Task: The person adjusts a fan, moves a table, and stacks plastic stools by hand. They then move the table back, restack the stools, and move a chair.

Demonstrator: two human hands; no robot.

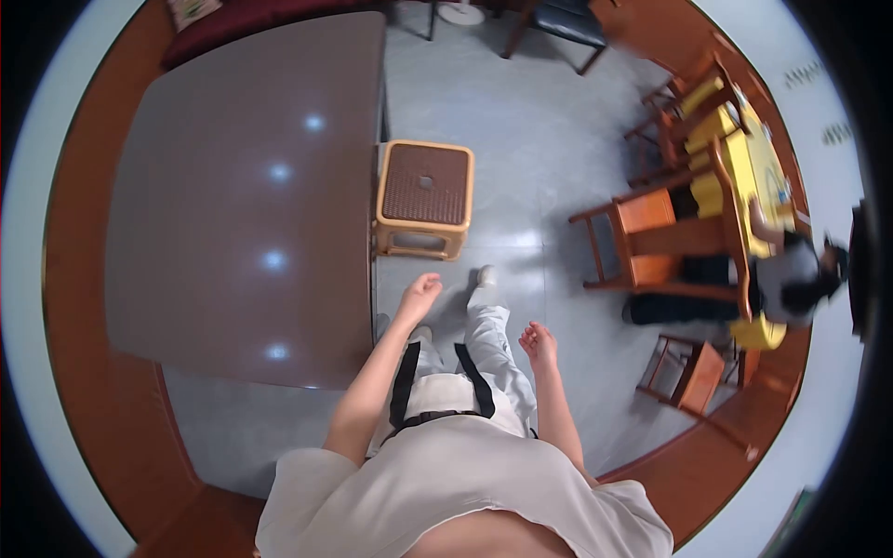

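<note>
My left hand (420, 296) hangs in the air over the floor, its fingers loosely curled and nothing seen in them. It is nearest to a stool (426, 186) with a brown woven-pattern seat and a tan frame, and does not touch it. On the other side of my legs, my right hand (539, 342) is raised with its fingers partly bent and apart, holding nothing. A large brown table (233, 214) stands to the left, its edge beside the stool. One of my light shoes (486, 276) shows on the floor below the stool.
At the right, a person (791, 279) is beside a table with a yellow cloth (732, 172). Wooden chairs (651, 242) stand around it, and a smaller wooden seat (699, 377) is lower right. A black-seated chair (567, 23) is at the top, beyond the grey floor (512, 139).
</note>
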